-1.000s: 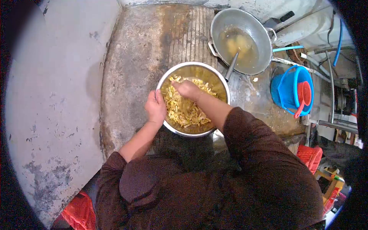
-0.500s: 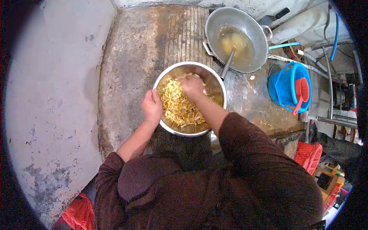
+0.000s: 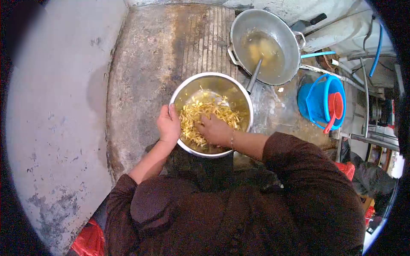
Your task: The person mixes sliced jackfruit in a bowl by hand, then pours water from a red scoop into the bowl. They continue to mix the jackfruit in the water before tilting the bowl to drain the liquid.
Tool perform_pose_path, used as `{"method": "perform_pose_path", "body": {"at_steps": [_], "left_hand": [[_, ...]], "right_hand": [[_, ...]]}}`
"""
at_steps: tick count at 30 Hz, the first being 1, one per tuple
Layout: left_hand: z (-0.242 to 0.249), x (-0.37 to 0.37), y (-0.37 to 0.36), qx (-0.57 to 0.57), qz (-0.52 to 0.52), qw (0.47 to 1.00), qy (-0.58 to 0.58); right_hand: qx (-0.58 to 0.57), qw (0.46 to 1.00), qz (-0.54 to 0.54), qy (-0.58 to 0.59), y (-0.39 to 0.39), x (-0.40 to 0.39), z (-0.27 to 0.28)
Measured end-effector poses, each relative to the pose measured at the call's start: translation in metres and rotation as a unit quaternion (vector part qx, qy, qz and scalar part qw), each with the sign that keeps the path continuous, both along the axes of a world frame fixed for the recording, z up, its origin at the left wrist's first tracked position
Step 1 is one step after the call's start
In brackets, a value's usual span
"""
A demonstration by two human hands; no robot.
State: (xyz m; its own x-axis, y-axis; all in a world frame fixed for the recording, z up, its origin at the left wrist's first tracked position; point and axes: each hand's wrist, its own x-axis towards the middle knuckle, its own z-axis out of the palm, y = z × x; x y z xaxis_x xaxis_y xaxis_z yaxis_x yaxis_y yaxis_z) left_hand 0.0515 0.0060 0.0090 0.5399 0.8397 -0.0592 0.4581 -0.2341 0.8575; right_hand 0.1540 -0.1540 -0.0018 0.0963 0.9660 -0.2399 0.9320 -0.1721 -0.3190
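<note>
A steel bowl (image 3: 236, 87) holds many thin yellow shredded pieces (image 3: 200, 112). My left hand (image 3: 169, 123) grips the bowl's left rim, with the thumb over the edge. Inside the bowl, my right hand (image 3: 215, 129) is in the shreds, its fingers spread and partly sunk among them. Behind the bowl to the right stands a large metal pan (image 3: 284, 32) with cloudy liquid, some pale yellow lumps in it and a dark-handled utensil (image 3: 254, 77) leaning on its rim.
A blue bucket (image 3: 311, 102) with a red dipper (image 3: 336, 106) stands at the right. Pipes and a blue hose (image 3: 376, 51) run along the right wall. A grey wall or panel (image 3: 55, 119) borders the left. Red plastic (image 3: 90, 241) lies at the lower left.
My right hand has moved down toward me within the bowl, and the shreds are spread differently, baring some of the bottom at the back. My left hand still holds the rim.
</note>
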Motion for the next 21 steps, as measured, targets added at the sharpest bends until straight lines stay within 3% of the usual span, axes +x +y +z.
{"method": "perform_pose_path", "body": {"at_steps": [3,14,18,21], "left_hand": [[0.012,0.001,-0.001,0.009,0.0,1.0,0.014],[0.005,0.001,-0.003,0.052,0.001,0.999,0.0],[0.007,0.0,-0.002,0.077,-0.007,0.996,0.044],[0.005,-0.001,-0.003,0.082,0.004,0.996,0.038]], "right_hand": [[-0.124,0.989,-0.08,0.029,0.034,0.004,0.032],[-0.02,0.984,-0.175,0.042,0.079,0.035,-0.016],[-0.064,0.941,-0.32,0.09,0.092,0.039,-0.001],[-0.097,0.96,-0.191,0.179,0.084,0.066,-0.024]]}}
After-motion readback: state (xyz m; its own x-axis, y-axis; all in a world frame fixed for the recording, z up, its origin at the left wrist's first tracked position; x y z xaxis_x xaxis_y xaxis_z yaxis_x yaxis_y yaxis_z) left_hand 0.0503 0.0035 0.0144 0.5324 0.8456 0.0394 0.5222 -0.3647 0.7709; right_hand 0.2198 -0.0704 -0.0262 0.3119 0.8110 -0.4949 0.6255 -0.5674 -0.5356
